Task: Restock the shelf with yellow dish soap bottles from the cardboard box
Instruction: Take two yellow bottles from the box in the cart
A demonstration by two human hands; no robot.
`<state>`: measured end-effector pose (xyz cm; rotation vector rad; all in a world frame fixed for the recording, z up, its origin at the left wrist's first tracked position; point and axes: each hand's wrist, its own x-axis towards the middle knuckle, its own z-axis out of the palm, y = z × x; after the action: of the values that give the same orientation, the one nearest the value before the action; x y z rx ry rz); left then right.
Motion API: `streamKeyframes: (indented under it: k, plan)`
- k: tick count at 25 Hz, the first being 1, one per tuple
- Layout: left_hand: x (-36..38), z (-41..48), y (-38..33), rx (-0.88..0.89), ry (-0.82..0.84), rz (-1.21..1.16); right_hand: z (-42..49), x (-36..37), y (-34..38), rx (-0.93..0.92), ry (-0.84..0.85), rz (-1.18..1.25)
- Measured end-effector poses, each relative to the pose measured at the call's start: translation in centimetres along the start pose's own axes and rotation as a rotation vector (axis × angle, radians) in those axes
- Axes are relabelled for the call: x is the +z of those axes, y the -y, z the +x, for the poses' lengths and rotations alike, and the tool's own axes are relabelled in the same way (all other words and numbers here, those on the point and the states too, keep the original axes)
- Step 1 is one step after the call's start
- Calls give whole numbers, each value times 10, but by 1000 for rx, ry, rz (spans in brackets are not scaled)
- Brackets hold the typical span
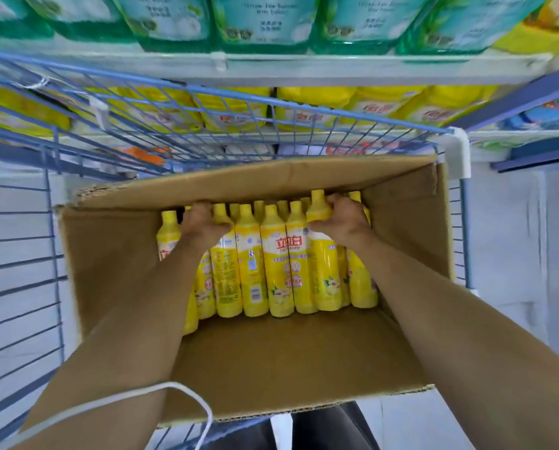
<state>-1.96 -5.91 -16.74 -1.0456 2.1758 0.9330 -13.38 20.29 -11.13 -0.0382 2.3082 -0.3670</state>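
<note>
An open cardboard box sits in a blue wire cart and holds several upright yellow dish soap bottles packed against its far wall. My left hand grips the neck of a bottle near the left end of the row. My right hand grips a bottle near the right end, its cap standing slightly higher than the others. Beyond the cart, the shelf carries yellow soap packs on the row below it.
The blue wire cart surrounds the box, its front wall standing between box and shelving. Green refill pouches fill the upper shelf. A white cord hangs across my left forearm. The near half of the box floor is bare cardboard.
</note>
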Motion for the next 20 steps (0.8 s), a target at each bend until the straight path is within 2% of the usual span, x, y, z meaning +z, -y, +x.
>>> streamKeyframes:
  k: [4, 9, 13, 16, 20]
  plan:
    - [4, -6, 5, -13, 89, -64, -6, 2, 0, 0, 37, 68]
    - [4, -34, 8, 79, 104, -219, -20, 3, 1, -49, 94, 76]
    - [-18, -65, 4, 155, 106, -269, -47, -27, 1, -123, 93, 41]
    - [-47, -91, -18, 252, 160, -236, -67, -56, 10, -207, 119, -9]
    - [-105, -129, -70, 373, 149, -189, -95, -100, 40, -404, 76, -78]
